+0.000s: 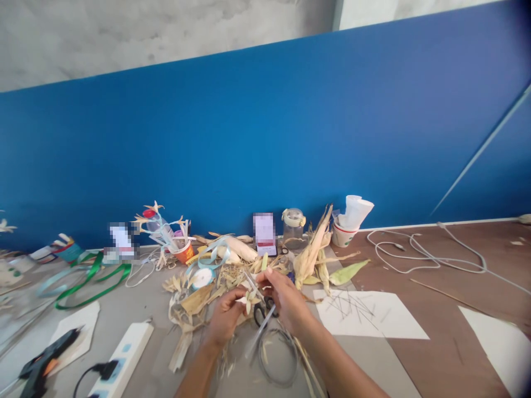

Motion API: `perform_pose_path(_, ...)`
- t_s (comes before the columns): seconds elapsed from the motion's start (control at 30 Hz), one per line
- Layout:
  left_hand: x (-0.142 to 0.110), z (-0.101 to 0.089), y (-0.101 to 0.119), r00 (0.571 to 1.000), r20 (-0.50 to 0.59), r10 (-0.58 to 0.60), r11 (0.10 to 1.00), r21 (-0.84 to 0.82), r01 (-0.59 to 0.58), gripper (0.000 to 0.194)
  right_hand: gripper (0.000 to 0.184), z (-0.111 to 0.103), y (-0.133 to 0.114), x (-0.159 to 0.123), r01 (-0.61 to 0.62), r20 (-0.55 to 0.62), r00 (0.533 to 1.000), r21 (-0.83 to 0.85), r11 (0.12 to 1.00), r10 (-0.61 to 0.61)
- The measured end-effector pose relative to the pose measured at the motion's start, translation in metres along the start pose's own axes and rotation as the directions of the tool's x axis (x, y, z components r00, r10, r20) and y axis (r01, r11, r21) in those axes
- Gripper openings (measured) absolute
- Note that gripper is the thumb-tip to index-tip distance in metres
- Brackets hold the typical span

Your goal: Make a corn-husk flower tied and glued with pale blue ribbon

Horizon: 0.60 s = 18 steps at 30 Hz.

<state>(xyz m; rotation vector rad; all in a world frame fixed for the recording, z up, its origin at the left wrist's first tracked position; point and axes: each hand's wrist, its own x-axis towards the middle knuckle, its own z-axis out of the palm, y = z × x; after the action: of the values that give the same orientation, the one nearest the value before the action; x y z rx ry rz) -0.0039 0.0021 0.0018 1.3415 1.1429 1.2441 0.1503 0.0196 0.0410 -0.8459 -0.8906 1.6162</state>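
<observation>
My left hand (226, 316) is closed, its thumb and fingers pinching a small pale corn husk flower (248, 301). Close beside it, my right hand (286, 298) is closed too, thumb and fingertips together; what they hold, if anything, is hidden. Scissors with black handles (259, 316) lie between and under the hands, partly covered by them. A translucent stick (262, 330) slants below the hands. Near my right wrist lies a coil of grey wire (279, 378). Dried corn husks (197, 300) are heaped around and behind both hands.
A glue gun (52, 354) and a white power strip (124, 354) lie at left. Cut wires rest on white paper (398, 323) at right. Behind stand a phone (265, 229), a clear jar (292, 229), cups (343, 236) and husk flowers (155, 207). A blue partition (249, 138) closes the back.
</observation>
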Motion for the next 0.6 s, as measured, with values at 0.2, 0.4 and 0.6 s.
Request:
perform_pose_path(0.2, 0.0, 0.003, 0.011, 0.999, 0.038, 0.018, 0.995, 0.093, -0.021, 0.032, 0.018, 0.006, -0.009, -0.01, 0.127, 0.17, 0.983, -0.32, 0.939, -0.076)
perform_pose_path(0.4, -0.001, 0.001, 0.006, 0.994, 0.094, 0.062, 0.987, 0.142, -0.075, 0.027, 0.019, 0.005, -0.004, -0.005, 0.166, 0.118, 0.984, -0.388, 0.906, -0.13)
perform_pose_path(0.6, -0.001, 0.001, 0.007, 0.981, 0.158, 0.108, 0.978, 0.159, -0.133, 0.028, 0.026, 0.002, 0.004, -0.002, 0.021, 0.097, 0.995, -0.336, 0.942, 0.013)
